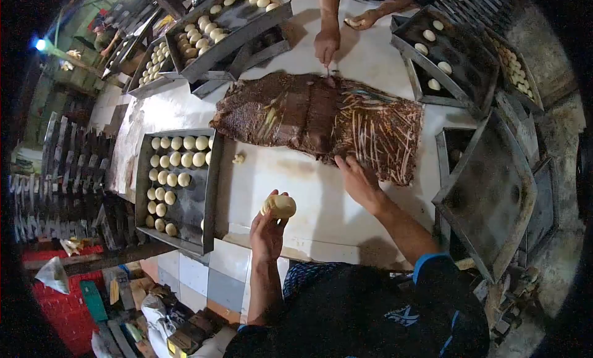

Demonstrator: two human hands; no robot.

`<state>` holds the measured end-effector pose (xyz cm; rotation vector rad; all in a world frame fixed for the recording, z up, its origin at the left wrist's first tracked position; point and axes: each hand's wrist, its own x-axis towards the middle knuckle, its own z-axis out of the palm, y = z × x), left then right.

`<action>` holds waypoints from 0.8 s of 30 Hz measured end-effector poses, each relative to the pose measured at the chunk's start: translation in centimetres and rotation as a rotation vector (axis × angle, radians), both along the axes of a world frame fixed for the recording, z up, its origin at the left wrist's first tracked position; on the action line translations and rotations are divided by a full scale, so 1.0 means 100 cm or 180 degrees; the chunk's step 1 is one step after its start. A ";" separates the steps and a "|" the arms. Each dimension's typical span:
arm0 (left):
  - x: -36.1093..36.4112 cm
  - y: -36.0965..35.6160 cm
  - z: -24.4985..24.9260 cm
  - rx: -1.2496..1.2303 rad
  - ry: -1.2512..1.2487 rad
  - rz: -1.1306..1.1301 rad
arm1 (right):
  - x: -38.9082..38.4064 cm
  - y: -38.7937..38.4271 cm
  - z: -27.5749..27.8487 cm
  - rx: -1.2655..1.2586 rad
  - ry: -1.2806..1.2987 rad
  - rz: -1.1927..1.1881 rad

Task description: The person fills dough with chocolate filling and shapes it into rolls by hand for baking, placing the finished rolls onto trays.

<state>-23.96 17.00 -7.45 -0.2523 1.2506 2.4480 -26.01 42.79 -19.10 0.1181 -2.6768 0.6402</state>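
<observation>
My left hand (267, 237) is raised over the near edge of the worktable, its fingers closed round a pale flattened dough ball (282, 206). Reaching forward, my right hand (360, 182) touches the near edge of a wide dark brown slab of filling (309, 114) with outstretched fingers; its thumb is hidden. Smooth brown paste covers the slab's middle, and pale streaks show through its right part. A small scrap of dough (238, 158) lies on the white tabletop (278, 170) left of the slab.
A metal tray (210, 197) of dough balls stands at the left, with more stacked trays (247, 43) at the back left. Other trays (491, 194) are piled at the right. Across the table another person's hand (327, 44) holds a thin tool at the slab, their other hand (363, 20) beside it.
</observation>
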 end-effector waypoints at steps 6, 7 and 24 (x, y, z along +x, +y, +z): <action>0.008 -0.025 -0.021 -0.0162 -0.0056 0.0474 | -0.011 0.003 -0.013 -0.0129 -0.0552 0.0407; 0.007 -0.024 -0.023 -0.0139 -0.0061 0.0511 | -0.017 0.007 0.008 -0.0125 -0.0572 0.0393; -0.036 0.061 -0.025 0.0834 -0.0508 0.0073 | 0.067 0.076 0.002 -0.0322 -0.0569 -0.0021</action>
